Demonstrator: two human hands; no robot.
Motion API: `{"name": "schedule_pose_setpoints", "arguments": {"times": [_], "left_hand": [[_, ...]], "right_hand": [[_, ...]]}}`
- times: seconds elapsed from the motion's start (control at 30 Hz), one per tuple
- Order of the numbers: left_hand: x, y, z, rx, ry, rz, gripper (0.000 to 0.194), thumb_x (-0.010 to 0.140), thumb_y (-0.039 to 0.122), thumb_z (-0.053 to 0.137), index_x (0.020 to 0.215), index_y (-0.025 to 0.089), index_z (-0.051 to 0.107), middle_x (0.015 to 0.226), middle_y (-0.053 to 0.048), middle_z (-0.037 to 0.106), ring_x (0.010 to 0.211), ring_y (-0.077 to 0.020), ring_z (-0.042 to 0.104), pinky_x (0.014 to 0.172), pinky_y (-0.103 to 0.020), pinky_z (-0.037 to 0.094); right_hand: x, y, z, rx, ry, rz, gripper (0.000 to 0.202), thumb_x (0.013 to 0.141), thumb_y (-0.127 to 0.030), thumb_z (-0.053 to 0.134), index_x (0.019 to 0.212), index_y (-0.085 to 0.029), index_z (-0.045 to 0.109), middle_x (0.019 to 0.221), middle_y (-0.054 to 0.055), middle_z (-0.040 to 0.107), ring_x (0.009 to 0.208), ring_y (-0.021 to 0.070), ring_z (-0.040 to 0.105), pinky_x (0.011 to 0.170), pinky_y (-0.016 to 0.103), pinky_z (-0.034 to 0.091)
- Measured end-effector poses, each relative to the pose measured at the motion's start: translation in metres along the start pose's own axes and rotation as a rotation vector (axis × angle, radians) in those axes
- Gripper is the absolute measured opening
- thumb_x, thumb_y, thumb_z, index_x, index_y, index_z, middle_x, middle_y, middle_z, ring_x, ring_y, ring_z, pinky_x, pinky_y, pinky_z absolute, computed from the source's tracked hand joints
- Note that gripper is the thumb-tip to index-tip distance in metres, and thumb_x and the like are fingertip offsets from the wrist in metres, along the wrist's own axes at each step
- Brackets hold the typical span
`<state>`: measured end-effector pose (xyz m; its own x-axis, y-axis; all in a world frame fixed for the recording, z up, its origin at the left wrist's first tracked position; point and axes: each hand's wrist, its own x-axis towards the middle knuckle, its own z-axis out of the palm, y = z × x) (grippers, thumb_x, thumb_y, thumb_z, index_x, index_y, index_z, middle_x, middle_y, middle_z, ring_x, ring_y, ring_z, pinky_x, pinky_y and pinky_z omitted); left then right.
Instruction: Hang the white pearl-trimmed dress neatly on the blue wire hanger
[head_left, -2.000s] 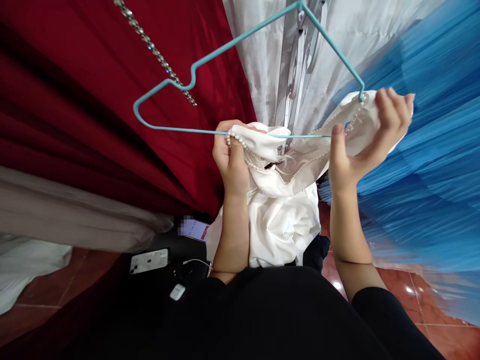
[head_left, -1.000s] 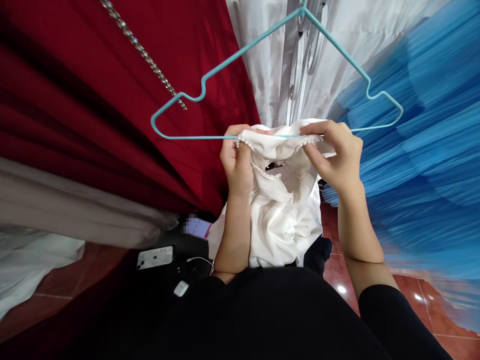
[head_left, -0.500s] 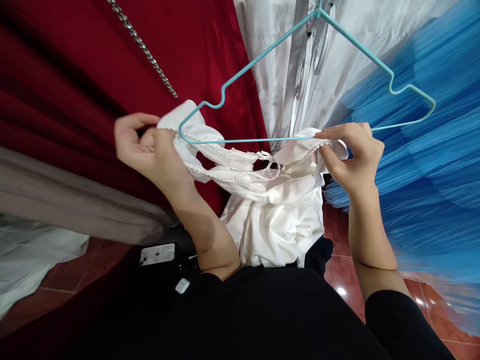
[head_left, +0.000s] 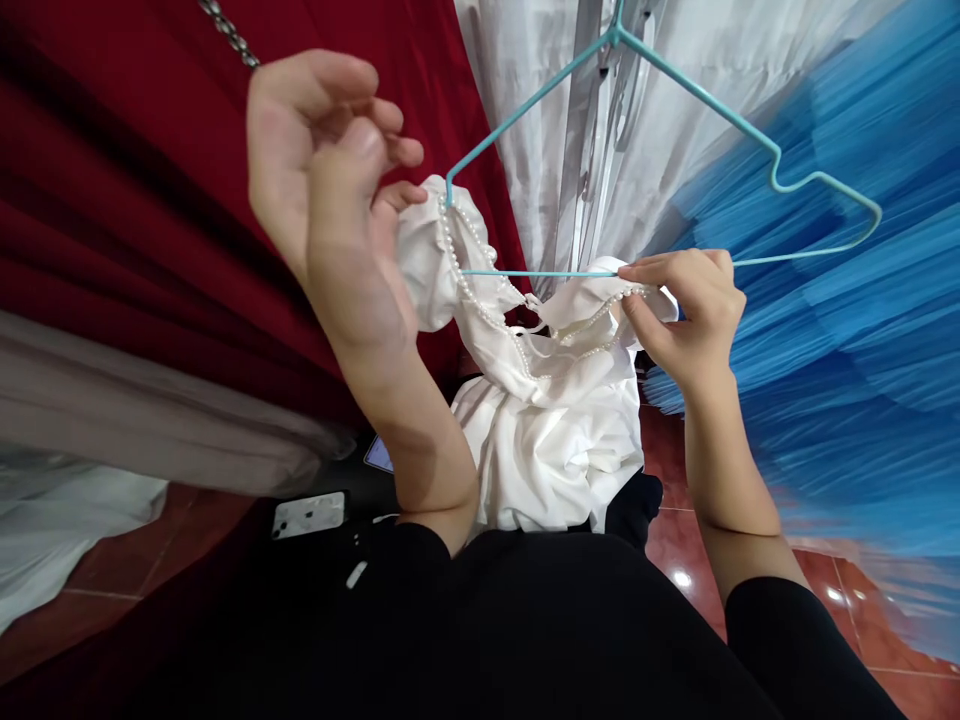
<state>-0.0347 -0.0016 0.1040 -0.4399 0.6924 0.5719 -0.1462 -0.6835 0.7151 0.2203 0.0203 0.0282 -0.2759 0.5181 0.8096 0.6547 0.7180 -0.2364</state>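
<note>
A white dress (head_left: 555,450) with pearl trim along its neckline hangs in front of me, its skirt bunched at my lap. Its left shoulder strap is looped over the left end of a light blue hanger (head_left: 697,92), hiding that end. My left hand (head_left: 330,170) is raised beside that strap, fingers loosely curled and apart; the lowest finger touches or nearly touches the cloth. Between thumb and fingers, my right hand (head_left: 686,305) pinches the dress's right strap against the hanger's bottom bar. The hanger's right end pokes out bare beyond this hand.
Dark red fabric (head_left: 390,60) hangs on the left, with a beaded strip (head_left: 229,35). Blue tulle (head_left: 847,330) fills the right side, and white cloth (head_left: 495,100) hangs behind. A phone (head_left: 309,515) lies low at left, above red floor tiles (head_left: 675,540).
My left hand has let go of the left strap and moved up. That strap now sits over the hanger's left end. My right hand keeps its pinch, shifted slightly left.
</note>
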Motion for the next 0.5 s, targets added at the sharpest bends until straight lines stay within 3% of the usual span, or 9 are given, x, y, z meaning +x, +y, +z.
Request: {"name": "schedule_pose_setpoints", "arguments": {"times": [0.1,0.2,0.27,0.33,0.4,0.5], "left_hand": [[-0.025,-0.001,-0.011,-0.035,-0.094,0.038,0.016,0.096,0.019,0.053,0.092,0.015,0.068,0.081,-0.004,0.067,0.069,-0.0146,0.066,0.059,-0.024,0.047],[-0.043,-0.018,-0.031,0.161,-0.3,-0.333,0.034,0.1,0.039,0.057,0.084,0.015,0.075,0.075,-0.009,0.074,0.063,-0.0159,0.07,0.054,-0.024,0.052],[-0.051,-0.035,-0.035,0.203,-0.423,-0.572,0.044,0.099,0.053,0.061,0.094,0.013,0.077,0.086,-0.013,0.078,0.073,-0.0198,0.076,0.063,-0.026,0.059],[-0.057,-0.054,-0.028,0.086,-0.407,-0.626,0.047,0.097,0.06,0.062,0.109,0.015,0.073,0.109,-0.015,0.079,0.095,-0.024,0.078,0.079,-0.031,0.064],[-0.063,-0.07,-0.013,-0.122,-0.302,-0.552,0.044,0.101,0.059,0.057,0.116,0.019,0.067,0.126,-0.013,0.074,0.118,-0.0256,0.073,0.099,-0.037,0.062],[-0.07,-0.084,0.009,-0.309,-0.161,-0.431,0.03,0.105,0.05,0.049,0.104,0.022,0.061,0.112,-0.007,0.072,0.128,-0.0229,0.068,0.112,-0.04,0.055]], "right_hand": [[-0.001,0.0,0.002,0.029,0.012,0.015,0.007,0.097,-0.028,0.062,0.1,-0.029,0.069,0.097,-0.002,0.078,0.089,0.0202,0.073,0.091,0.045,0.048],[-0.002,0.0,0.006,0.045,0.061,-0.006,0.007,0.095,-0.025,0.064,0.099,-0.029,0.069,0.095,-0.003,0.078,0.086,0.0192,0.073,0.089,0.043,0.048],[-0.001,0.0,0.008,0.043,0.079,-0.019,0.007,0.094,-0.024,0.066,0.098,-0.029,0.069,0.094,-0.003,0.078,0.085,0.0185,0.072,0.088,0.042,0.048],[0.001,0.0,0.01,0.036,0.073,-0.019,0.006,0.094,-0.026,0.065,0.098,-0.028,0.069,0.094,-0.003,0.078,0.086,0.0184,0.073,0.089,0.042,0.048],[0.003,-0.002,0.012,0.023,0.053,-0.024,0.009,0.095,-0.027,0.062,0.101,-0.027,0.069,0.096,-0.003,0.078,0.088,0.0183,0.073,0.091,0.043,0.048],[0.0,-0.005,0.013,-0.004,0.121,-0.098,0.014,0.091,-0.025,0.062,0.103,-0.026,0.07,0.105,0.0,0.077,0.099,0.0203,0.072,0.096,0.045,0.049]]}}
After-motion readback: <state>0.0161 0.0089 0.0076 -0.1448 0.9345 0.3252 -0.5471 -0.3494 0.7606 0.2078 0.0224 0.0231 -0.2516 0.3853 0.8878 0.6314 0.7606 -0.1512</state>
